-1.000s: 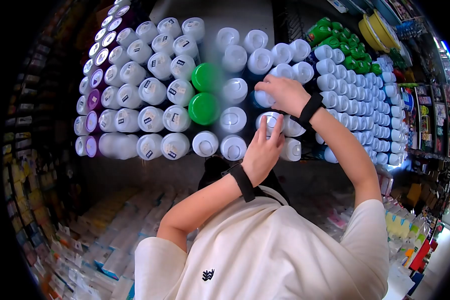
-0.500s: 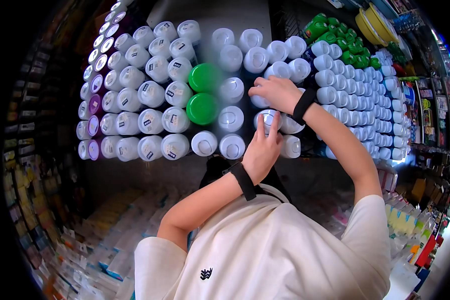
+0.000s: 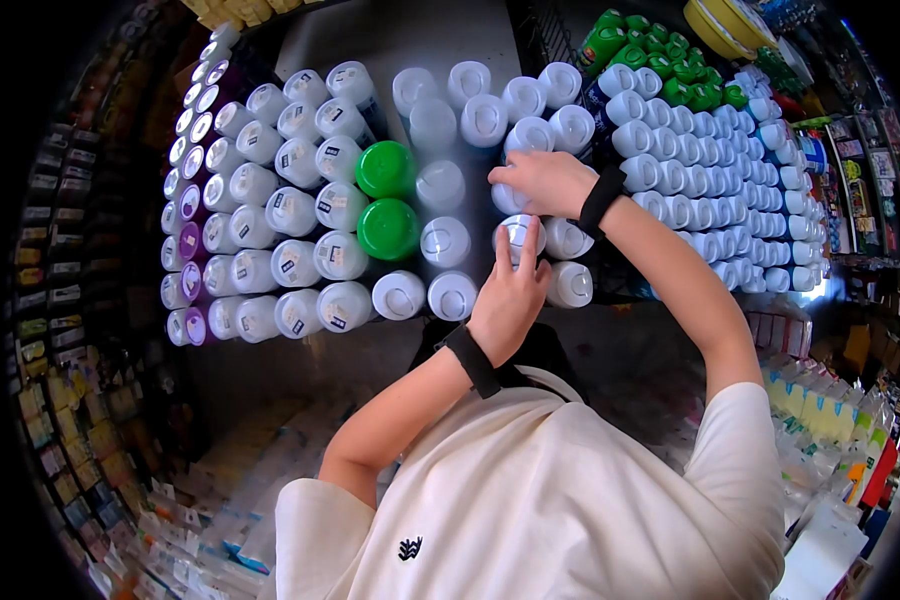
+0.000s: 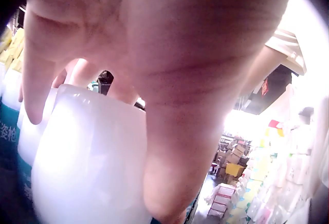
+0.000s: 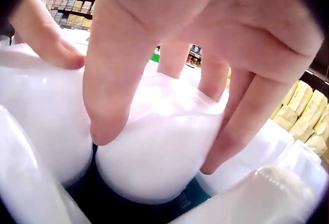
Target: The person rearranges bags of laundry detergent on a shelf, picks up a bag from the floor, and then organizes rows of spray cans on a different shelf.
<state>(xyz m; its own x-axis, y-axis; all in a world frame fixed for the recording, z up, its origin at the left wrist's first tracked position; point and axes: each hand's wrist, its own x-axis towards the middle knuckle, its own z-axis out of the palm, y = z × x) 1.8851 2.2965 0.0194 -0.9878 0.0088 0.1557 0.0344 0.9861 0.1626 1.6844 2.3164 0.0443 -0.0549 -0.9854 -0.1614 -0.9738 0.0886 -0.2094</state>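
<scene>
In the head view my right hand (image 3: 553, 187) reaches over a white-capped bottle in the middle rows. Seen from the right wrist, its thumb and fingers (image 5: 218, 149) straddle the smooth white cap (image 5: 154, 157), holding it by the sides; a dark teal body shows beneath. My left hand (image 3: 510, 300) is nearer me, on another white-capped bottle. Two of its fingers stretch over the cap top in the head view. From the left wrist, the thumb lies against one side of that white cap (image 4: 87, 157) and the fingers curve over the other. Both bottles stand upright among neighbours.
Rows of bottles with labelled white caps (image 3: 292, 210) stand to the left, beside two green caps (image 3: 387, 229). Many smaller white-capped bottles (image 3: 670, 175) fill the right, with green bottles (image 3: 690, 95) behind. Yellow basins (image 3: 727, 30) sit at the back right. Packaged goods line the floor.
The head view has shifted, so the bottle rows appear further left and tilted. Both hands stay on their caps, with the right hand's fingers slightly lower and flatter than a second ago.
</scene>
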